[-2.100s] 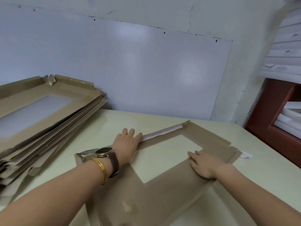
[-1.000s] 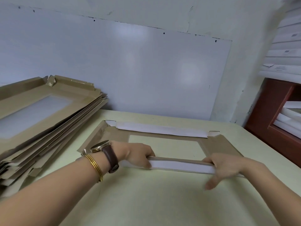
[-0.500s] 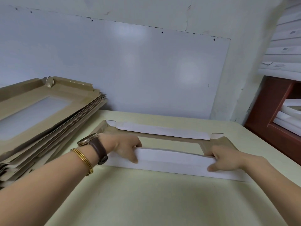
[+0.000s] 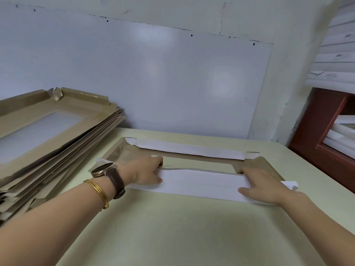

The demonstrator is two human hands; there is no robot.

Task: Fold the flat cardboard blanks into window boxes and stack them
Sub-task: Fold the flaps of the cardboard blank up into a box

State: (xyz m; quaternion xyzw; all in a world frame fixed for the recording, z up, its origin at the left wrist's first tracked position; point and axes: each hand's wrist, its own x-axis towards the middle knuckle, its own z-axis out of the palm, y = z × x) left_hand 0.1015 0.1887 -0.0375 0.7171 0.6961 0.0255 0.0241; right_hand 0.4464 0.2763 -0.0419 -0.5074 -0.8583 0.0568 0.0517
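A brown cardboard blank (image 4: 257, 164) with a clear window lies flat on the pale green table (image 4: 172, 231). Its far long flap (image 4: 188, 149) is folded over, white side up. The near long flap (image 4: 201, 182) is folded inward too, white side up. My left hand (image 4: 148, 172) presses the left end of this near flap, fingers straight over its edge. At the flap's right end my right hand (image 4: 259, 186) lies flat and presses down. A small white corner tab (image 4: 290, 184) sticks out beside my right hand.
A tall slanted pile of brown window blanks (image 4: 48, 135) fills the table's left side. A whiteboard (image 4: 153, 77) leans on the wall behind. A red-brown shelf (image 4: 326, 131) with white sheets stands at the right, and more white stacks sit above it.
The blank was turned square to me and its far flap folded over. Both hands then lifted the near flap, folded it inward and now press it flat.
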